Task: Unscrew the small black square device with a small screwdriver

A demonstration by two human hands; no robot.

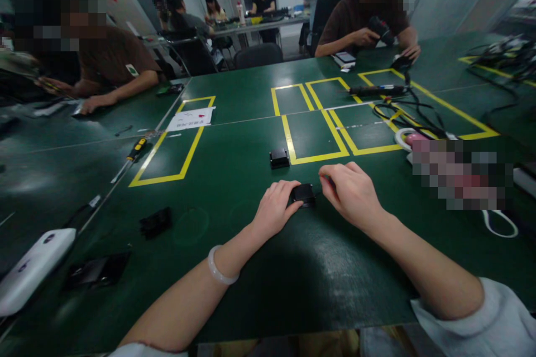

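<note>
My left hand point(277, 207) is closed around the left side of a small black rectangular block point(305, 194), which rests on the green table. Thumb and fingers grip its near and far edges. Just right of the block, my right hand point(349, 192) hovers with thumb and index finger pinched together. Whatever sits in that pinch, if anything, is too small to make out. A second, similar black block point(279, 158) lies a little farther off, beside a yellow tape corner.
A yellow-black screwdriver point(137, 148), a black piece point(156, 223), a flat black panel point(98, 271) and a white device point(37, 270) lie to the left. Cables point(412, 117) and a pink item point(419, 144) are at right. Across the table, a person point(341, 25) holds a power tool point(380, 30).
</note>
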